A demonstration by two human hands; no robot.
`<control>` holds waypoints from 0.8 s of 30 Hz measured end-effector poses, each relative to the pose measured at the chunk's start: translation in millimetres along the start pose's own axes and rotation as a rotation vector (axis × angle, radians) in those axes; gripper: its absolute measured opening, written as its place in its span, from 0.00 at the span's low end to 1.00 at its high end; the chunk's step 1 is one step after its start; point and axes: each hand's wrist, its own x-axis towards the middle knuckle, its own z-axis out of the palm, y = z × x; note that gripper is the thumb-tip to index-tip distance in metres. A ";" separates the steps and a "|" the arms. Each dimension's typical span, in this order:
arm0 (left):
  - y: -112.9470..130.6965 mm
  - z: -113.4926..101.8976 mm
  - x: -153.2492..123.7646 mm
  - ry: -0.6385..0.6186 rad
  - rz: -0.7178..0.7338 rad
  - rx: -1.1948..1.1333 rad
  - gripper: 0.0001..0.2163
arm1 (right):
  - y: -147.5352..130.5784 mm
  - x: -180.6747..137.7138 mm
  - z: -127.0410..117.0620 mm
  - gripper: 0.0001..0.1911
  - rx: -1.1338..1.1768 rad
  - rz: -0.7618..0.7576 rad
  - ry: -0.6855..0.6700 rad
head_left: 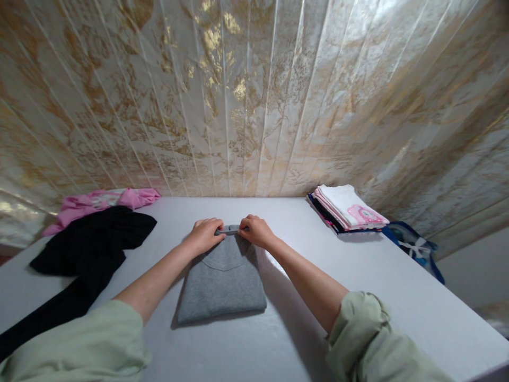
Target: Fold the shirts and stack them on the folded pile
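Note:
A grey garment, folded into a compact shape, lies on the white table in front of me. It looks like a shirt or sweatshirt, with a curved seam below its far edge. My left hand pinches the left part of that far edge, at a neckband-like strip. On the right part of the same strip, the fingers of my right hand are closed. Between both hands a short stretch of the strip shows, slightly raised. The fingertips are partly hidden by the cloth.
At the left lie a crumpled black garment and a pink garment behind it. A stack of folded clothes sits at the back right of the white table. Beside it, a blue-edged clear bag hangs at the table edge. A patterned curtain stands behind.

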 end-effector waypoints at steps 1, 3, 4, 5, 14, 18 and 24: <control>1.2 -2.0 -3.0 -0.002 0.013 0.002 0.03 | 0.9 -1.0 -0.1 0.08 0.013 -0.011 0.004; 2.8 -5.3 -10.5 -0.007 0.052 0.015 0.02 | 3.4 -4.1 -0.1 0.08 0.034 -0.040 -0.001; 3.2 -6.3 -14.4 -0.008 0.074 0.026 0.02 | 4.7 -6.0 0.1 0.08 0.041 -0.056 -0.007; 3.3 -7.0 -18.0 -0.009 0.095 0.037 0.03 | 6.0 -7.9 0.4 0.07 0.044 -0.068 -0.014; -9.6 6.2 3.2 0.081 -0.015 -0.078 0.05 | 3.0 2.0 6.4 0.07 -0.020 -0.027 0.031; -22.3 23.8 18.0 0.077 -0.086 -0.095 0.04 | 2.7 12.0 15.8 0.06 -0.067 0.056 0.042; -33.0 35.6 22.0 0.069 -0.157 -0.121 0.05 | 6.9 19.1 21.6 0.06 -0.074 0.069 0.028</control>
